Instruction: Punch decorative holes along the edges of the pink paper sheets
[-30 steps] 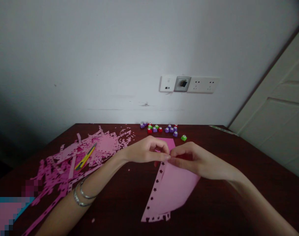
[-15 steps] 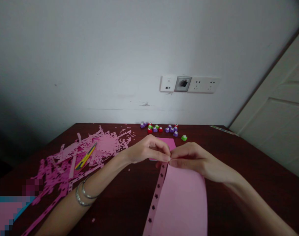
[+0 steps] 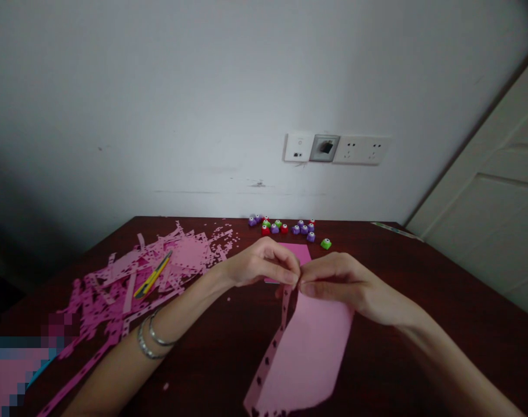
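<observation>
My left hand (image 3: 259,267) and my right hand (image 3: 339,284) meet above the middle of the dark wooden table (image 3: 420,278), fingertips pinched together. Between them they hold the top edge of a pink paper sheet (image 3: 305,353) that hangs toward me. Along the sheet's left side runs a narrow strip (image 3: 276,341) punched with star holes; my left fingers pinch its top end, my right fingers the wider part. Two silver bangles (image 3: 153,341) sit on my left wrist. A second pink sheet (image 3: 296,252) lies flat behind my hands.
A heap of pink paper scraps and punched strips (image 3: 128,284) covers the table's left side, with a yellow utility knife (image 3: 153,277) on it. Several small purple, red and green craft punches (image 3: 290,227) stand by the wall. A door (image 3: 490,214) is on the right.
The hanging sheet has swung and twisted under my hands, its lower end shifting left toward me. My hands have stayed almost in place, still pinched on its top edge.
</observation>
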A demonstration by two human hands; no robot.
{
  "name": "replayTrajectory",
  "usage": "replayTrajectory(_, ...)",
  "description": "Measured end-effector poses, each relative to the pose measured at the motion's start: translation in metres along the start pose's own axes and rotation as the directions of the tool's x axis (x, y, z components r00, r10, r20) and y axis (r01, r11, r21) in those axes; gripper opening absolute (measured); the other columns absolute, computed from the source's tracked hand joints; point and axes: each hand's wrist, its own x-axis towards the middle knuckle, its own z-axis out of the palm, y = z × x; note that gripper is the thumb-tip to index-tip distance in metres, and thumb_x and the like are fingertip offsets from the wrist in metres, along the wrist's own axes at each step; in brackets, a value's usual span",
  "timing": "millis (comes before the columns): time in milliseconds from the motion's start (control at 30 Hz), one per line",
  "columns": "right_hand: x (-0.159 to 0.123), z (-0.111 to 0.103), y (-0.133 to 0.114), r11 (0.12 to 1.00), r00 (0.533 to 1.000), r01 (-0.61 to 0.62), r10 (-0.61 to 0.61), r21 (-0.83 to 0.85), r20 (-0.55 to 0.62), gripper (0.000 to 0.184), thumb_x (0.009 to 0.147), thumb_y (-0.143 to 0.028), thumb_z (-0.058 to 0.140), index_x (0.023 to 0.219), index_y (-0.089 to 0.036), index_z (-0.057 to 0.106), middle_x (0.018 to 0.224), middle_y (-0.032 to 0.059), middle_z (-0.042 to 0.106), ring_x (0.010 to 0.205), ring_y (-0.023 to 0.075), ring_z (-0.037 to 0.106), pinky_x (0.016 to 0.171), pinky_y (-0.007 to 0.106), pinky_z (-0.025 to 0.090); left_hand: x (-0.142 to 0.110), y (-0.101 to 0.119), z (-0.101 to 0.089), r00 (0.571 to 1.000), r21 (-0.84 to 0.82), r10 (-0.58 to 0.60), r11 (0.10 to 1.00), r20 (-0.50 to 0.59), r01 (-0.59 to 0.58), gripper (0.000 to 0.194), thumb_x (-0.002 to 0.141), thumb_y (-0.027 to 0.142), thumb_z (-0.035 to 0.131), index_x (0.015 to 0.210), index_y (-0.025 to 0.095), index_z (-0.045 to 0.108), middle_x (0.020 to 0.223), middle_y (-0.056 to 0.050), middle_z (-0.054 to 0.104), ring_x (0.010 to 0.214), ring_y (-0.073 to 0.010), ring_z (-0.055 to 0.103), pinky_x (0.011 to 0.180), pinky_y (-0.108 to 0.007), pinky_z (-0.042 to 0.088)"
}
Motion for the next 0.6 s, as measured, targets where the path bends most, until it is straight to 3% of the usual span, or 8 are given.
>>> replayTrajectory(200,-0.002,-0.003,0.003,0.993,0.995,-0.075,0.080,0.086,-0.055,0.035,0.083,-0.044,0.051,0.070,-0.013,0.059,0.059,-0.0023,0.045,0.050,0.0067,0.038,0.042,0.018,0.030,-0.002,0.004,-0.006,0.997,0.098,0.038,0.995,-0.063,-0.031,0.020,0.072,0.032,0.066,0.071,0.012,0.061,0.065,-0.001,0.057,0.060,-0.0086,0.050,0.058,-0.022,0.042)
replayTrajectory(367,-0.005,-0.019,0.012,0.994,0.963,-0.110,0.112,0.021,-0.244,0.032,0.083,-0.044,0.052,0.080,-0.014,0.062,0.070,0.0030,0.058,0.057,0.0104,0.050,0.047,0.020,0.038,0.000,0.000,-0.019,0.997,0.008,-0.030,0.999,-0.066,0.031,0.044,0.079,0.050,0.054,0.093,0.009,0.060,0.076,-0.007,0.059,0.066,-0.0113,0.055,0.058,-0.024,0.043)
replayTrajectory(433,-0.004,-0.025,0.015,0.992,0.942,-0.118,0.098,-0.045,-0.322,0.033,0.082,-0.044,0.052,0.081,-0.014,0.064,0.074,0.0047,0.061,0.060,0.0124,0.052,0.049,0.022,0.040,0.001,-0.004,-0.024,0.996,0.025,-0.057,0.998,-0.068,0.059,0.047,0.078,0.053,0.053,0.091,0.008,0.061,0.078,-0.009,0.060,0.067,-0.0115,0.054,0.058,-0.024,0.042)
replayTrajectory(600,0.000,-0.033,0.021,0.989,0.915,-0.123,0.079,-0.087,-0.395,0.035,0.081,-0.045,0.052,0.084,-0.013,0.065,0.078,0.0069,0.063,0.065,0.0146,0.055,0.053,0.025,0.043,0.003,-0.006,-0.029,0.980,0.271,-0.046,0.958,-0.195,0.099,0.025,0.070,0.036,0.067,0.073,0.011,0.064,0.066,-0.001,0.056,0.060,-0.0073,0.047,0.057,-0.021,0.036)
